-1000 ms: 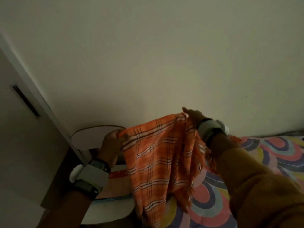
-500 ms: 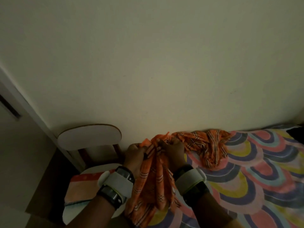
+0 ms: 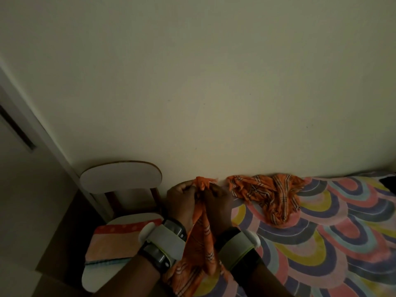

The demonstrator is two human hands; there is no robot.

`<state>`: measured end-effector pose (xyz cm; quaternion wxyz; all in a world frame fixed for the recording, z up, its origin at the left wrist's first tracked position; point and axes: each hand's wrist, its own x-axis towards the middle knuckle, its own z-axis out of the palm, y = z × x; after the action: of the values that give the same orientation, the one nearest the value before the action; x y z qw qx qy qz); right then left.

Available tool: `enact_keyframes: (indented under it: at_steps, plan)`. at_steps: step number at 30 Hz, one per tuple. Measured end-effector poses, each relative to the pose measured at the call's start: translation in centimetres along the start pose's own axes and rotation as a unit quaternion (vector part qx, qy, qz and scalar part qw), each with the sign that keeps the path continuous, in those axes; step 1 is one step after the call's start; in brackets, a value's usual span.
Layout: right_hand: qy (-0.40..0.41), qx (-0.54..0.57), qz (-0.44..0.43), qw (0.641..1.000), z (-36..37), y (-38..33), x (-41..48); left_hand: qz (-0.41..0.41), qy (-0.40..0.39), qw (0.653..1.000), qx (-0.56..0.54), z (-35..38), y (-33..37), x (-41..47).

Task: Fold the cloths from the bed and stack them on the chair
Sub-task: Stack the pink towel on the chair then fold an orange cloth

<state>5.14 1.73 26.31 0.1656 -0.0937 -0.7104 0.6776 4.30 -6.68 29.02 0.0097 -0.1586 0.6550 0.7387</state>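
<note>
The left hand (image 3: 182, 202) and right hand (image 3: 218, 202) are pressed close together, both pinching the top edge of an orange checked cloth (image 3: 199, 249) that hangs between the wrists, seemingly mid-fold. To the left, the chair (image 3: 120, 181) holds one folded striped cloth (image 3: 115, 241), so one looks finished. Farther off, another orange cloth (image 3: 270, 196) lies crumpled on the bed (image 3: 321, 243), not yet folded.

Single head view, facing forward-down, close over hands (image 3: 199, 202), wall ahead.
</note>
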Motion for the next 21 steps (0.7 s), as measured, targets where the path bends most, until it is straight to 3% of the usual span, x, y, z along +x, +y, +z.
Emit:
enact_keyframes:
  at_steps: [4,8,12,13,17,21]
  plan:
    - [-0.035,0.013,-0.010,0.999,0.1,0.3,-0.1,0.009,-0.021,1.000,-0.010,0.4,0.2,-0.7]
    - [-0.029,0.041,0.008,0.999,-0.8,0.2,0.7,0.000,-0.116,0.993,-0.019,0.0,0.0,-1.0]
    - [-0.094,0.093,0.013,0.991,-2.6,-1.8,2.5,0.147,-0.004,0.982,0.119,-1.4,1.0,-0.8]
    - [-0.131,0.099,0.002,0.986,-3.1,-3.0,2.9,0.194,-0.010,0.971,0.142,-1.9,1.3,-0.5]
    - [-0.270,0.151,-0.055,0.950,-4.9,-8.0,5.1,0.285,-0.118,0.923,0.229,-2.9,2.7,1.3]
    - [-0.327,0.200,-0.059,0.922,-5.8,-11.3,8.2,0.319,-0.239,0.867,0.298,-3.6,4.4,2.8]
